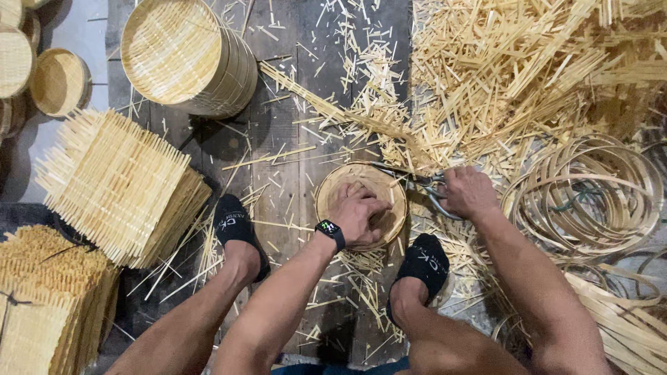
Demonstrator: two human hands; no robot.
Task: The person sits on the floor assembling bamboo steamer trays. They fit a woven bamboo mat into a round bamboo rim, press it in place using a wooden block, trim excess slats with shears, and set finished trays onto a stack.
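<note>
A round woven bamboo tray (385,182) lies on the dark plank floor between my feet. My left hand (358,214), with a black watch on the wrist, presses down flat inside the tray with bent fingers. My right hand (469,192) grips the handles of metal shears (417,182), whose blades reach across the tray's upper right rim. The shear handles are partly hidden in my fist.
A stack of round woven trays (184,55) stands at the top left. Square woven mats (118,184) are piled at the left, more mats (48,298) below them. Bamboo offcuts (514,76) heap at the top right, coiled bamboo hoops (590,191) at right. Both my feet wear black socks.
</note>
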